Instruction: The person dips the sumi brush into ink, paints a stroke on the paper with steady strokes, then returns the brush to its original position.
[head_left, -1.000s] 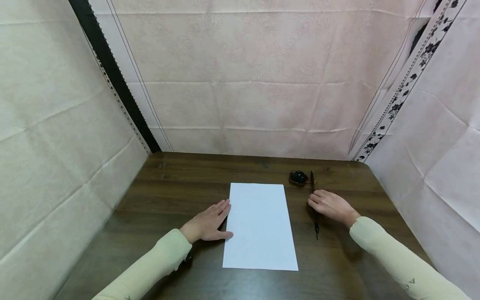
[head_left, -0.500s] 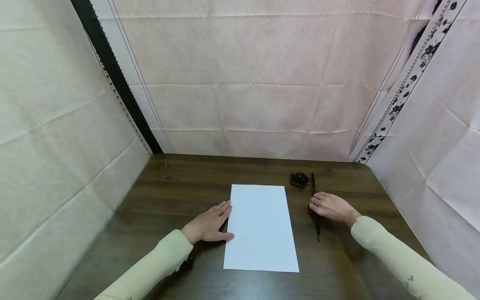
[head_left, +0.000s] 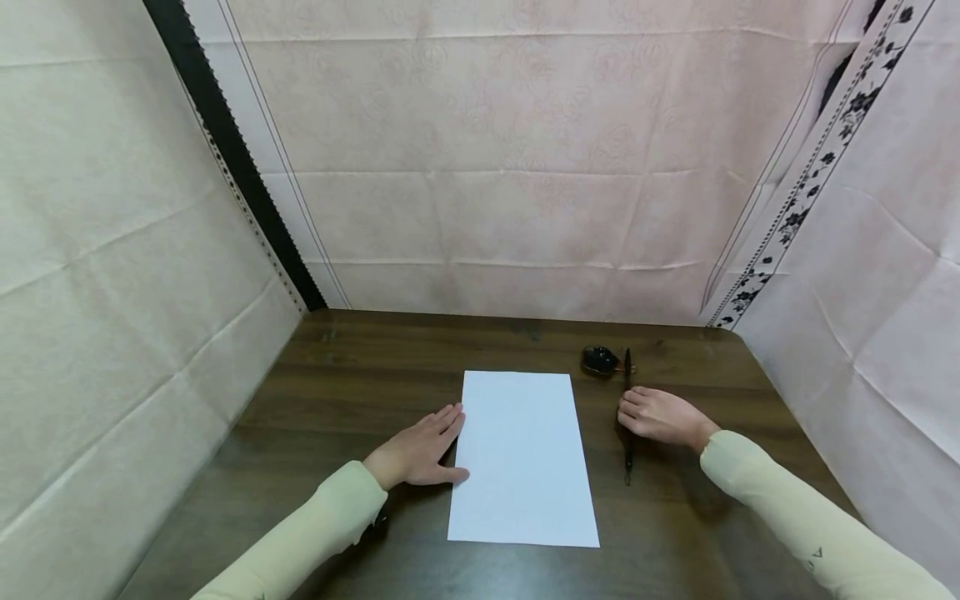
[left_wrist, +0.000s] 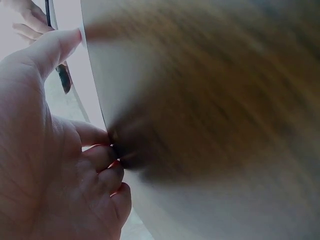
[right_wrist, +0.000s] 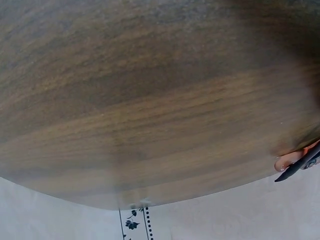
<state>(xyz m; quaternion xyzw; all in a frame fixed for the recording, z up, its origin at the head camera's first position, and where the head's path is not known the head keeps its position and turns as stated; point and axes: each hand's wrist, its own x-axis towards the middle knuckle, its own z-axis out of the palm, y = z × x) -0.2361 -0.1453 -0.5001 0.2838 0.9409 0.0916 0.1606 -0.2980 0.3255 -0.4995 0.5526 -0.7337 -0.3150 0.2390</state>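
My left hand (head_left: 422, 450) lies with fingers spread at the left edge of a plain white sheet of paper (head_left: 525, 467), thumb and fingertips on that edge. The left wrist view shows the same hand (left_wrist: 55, 145) from its palm side, its fingertips at the table. Right of the sheet, my right hand (head_left: 658, 415) pinches a slim dark brush (head_left: 627, 379) around its middle. The brush's pointed end is toward the far side and overlaps a small dish of glossy black ink (head_left: 598, 359). At the right wrist view's edge, the dark brush tip (right_wrist: 287, 175) crosses the dish's orange-brown rim (right_wrist: 284, 164).
The brown wooden table (head_left: 375, 358) is enclosed by pale cloth walls (head_left: 480, 167) at the back and both sides. A dark strip (head_left: 232, 150) runs down the left corner, and a floral border (head_left: 795, 208) runs down the right one.
The brush's near end has swung slightly left in my right hand, so the brush stands straighter in view. My left hand and the paper stay in place, and the view has shifted slightly.
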